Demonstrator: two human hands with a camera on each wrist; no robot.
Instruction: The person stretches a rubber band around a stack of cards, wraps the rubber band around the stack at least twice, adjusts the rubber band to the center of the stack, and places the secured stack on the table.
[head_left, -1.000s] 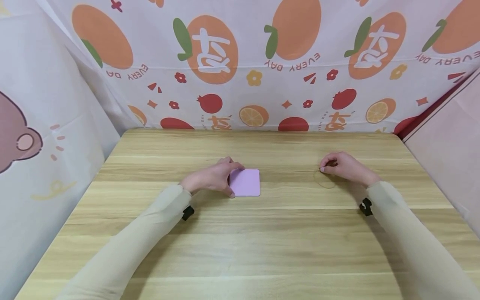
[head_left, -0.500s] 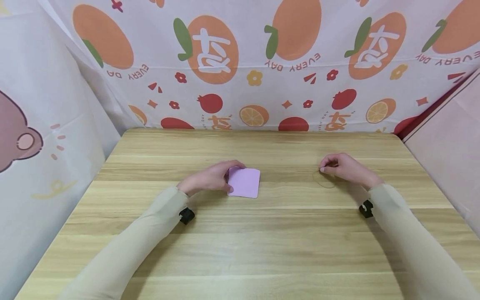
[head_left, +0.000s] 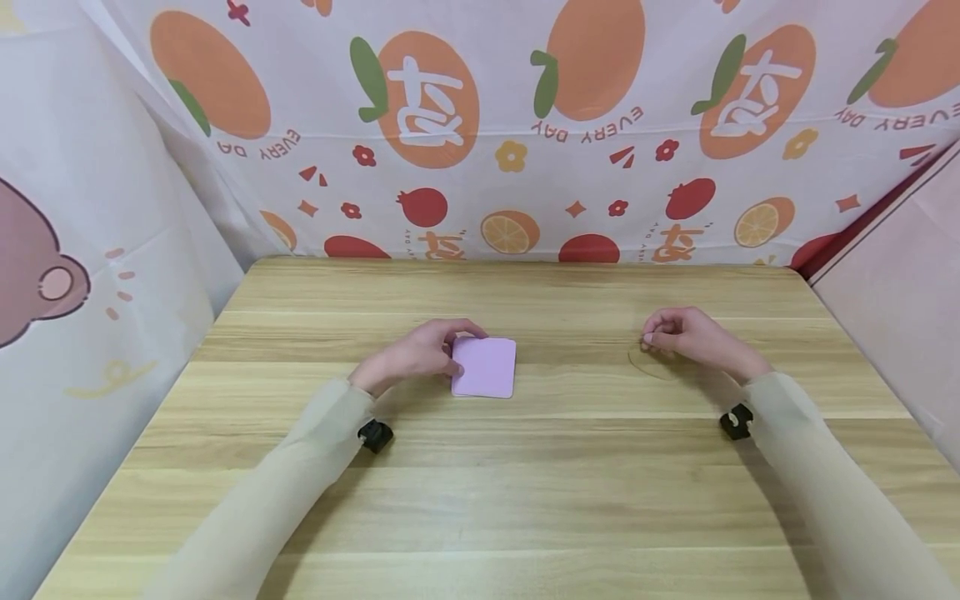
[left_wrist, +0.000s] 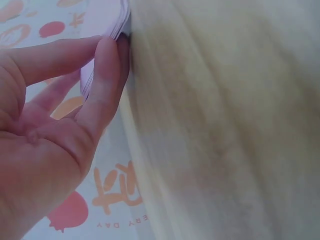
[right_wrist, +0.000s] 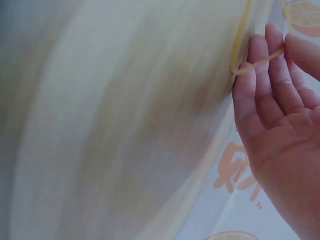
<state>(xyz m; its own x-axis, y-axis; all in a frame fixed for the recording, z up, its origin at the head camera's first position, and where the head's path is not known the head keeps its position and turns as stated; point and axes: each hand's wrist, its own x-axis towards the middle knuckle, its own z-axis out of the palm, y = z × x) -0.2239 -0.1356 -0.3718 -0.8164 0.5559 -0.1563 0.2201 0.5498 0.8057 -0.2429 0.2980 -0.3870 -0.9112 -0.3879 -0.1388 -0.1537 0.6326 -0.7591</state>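
In the head view my left hand (head_left: 411, 352) grips the left side of a stack of lilac square paper sheets (head_left: 489, 368), fingers at its far edge and thumb at its near left part. Several thin layered edges of the paper stack (left_wrist: 106, 20) show between thumb and fingers in the left wrist view. Off to the right, my right hand (head_left: 697, 337) pinches a thin yellow rubber band (right_wrist: 243, 35). The band loops from the thumb across the fingertips in the right wrist view. In the head view its loop hangs left of the fingers, close over the table.
Both hands work over a wood-grain table (head_left: 480, 492). A fruit-print curtain (head_left: 525, 183) hangs along the table's back edge. White cloth (head_left: 135, 242) borders the left side and a pale panel (head_left: 900, 242) the right. Each wrist carries a small black device (head_left: 375, 435).
My left hand has drawn slightly left and toward me with the paper stack, which tilted briefly; the thumb now overlaps its top. The right hand stays nearly in place with the rubber band.
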